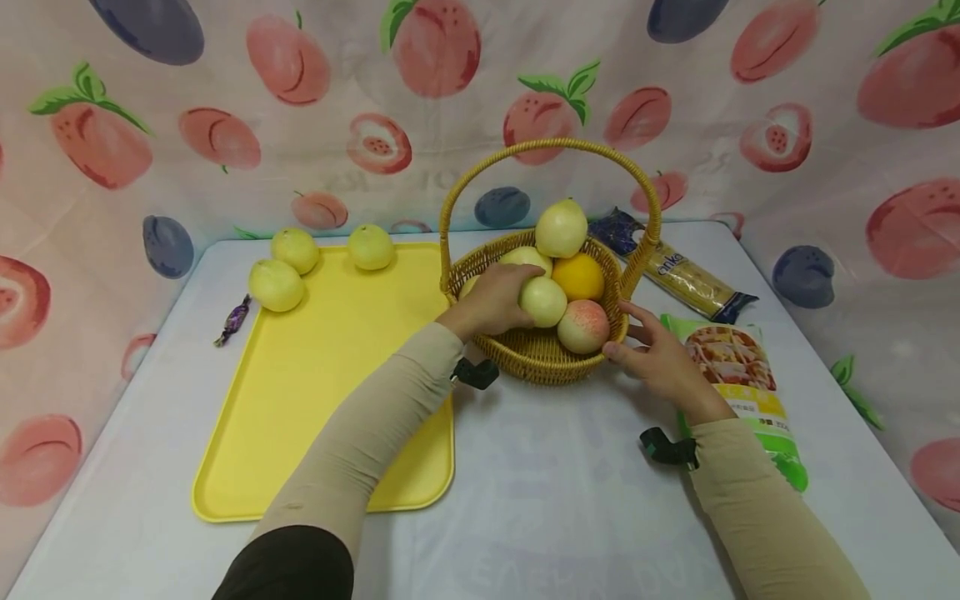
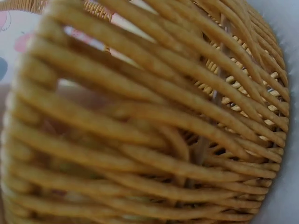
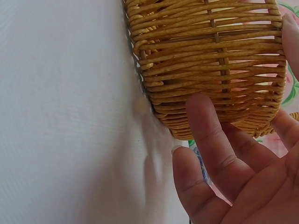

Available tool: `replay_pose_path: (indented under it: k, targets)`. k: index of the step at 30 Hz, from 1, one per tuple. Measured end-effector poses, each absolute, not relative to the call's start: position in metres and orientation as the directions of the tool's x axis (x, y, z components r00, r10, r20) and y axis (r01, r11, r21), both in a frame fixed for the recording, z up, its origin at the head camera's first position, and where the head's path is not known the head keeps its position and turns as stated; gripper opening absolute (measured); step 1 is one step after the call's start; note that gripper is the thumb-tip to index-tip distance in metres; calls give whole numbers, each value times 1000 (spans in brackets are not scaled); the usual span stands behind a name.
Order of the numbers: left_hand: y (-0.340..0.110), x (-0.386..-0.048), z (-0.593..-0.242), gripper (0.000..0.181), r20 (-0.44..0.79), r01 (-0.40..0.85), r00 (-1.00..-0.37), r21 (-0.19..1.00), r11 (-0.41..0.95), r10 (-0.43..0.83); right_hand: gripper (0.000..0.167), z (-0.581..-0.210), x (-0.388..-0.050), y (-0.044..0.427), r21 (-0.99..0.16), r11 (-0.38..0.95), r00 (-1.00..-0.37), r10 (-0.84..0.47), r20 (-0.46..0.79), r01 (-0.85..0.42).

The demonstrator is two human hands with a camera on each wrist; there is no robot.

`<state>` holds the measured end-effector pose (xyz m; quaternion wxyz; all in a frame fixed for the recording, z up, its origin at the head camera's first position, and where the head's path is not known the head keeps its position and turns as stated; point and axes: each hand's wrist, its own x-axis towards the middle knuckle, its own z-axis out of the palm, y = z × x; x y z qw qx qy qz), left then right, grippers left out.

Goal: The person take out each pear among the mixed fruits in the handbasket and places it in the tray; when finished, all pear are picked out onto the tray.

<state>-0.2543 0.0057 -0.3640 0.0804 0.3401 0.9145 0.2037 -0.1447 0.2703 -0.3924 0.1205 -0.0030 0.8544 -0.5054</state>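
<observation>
Left hand [image 1: 497, 296] on a pale green fruit [image 1: 544, 302] within the wicker basket [image 1: 545, 367]; right hand [image 1: 663, 364] at the rim.
Handling, my judgement: light grip about the fruit's middle, wrist low under the arched handle [image 1: 551, 144], no knocking the orange fruit [image 1: 581, 277] or pink-blushed peach [image 1: 584, 327]; right hand best braced against the wall so the basket can't slide on the table [image 1: 555, 500]. Left fingers and thumb curled round the fruit, which lies between their tips, just beside orange and peach; lifted or resting, cannot tell. Right fingers spread, fairly straight, touching the basket's outer side, grasping nothing.
</observation>
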Motion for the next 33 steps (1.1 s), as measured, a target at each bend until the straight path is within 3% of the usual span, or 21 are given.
replay_pose_path:
  k: [15, 33]
  targets:
    - [-1, -247, -365, 72, 167, 518, -772, 726, 453, 614, 88, -388, -146, 270, -862, 494, -972, -123, -198, 113]
    - [-14, -240, -364, 64, 349, 540, -790, 786, 302, 505, 90, -389, -145, 270, -862, 495, -973, -124, -196, 110]
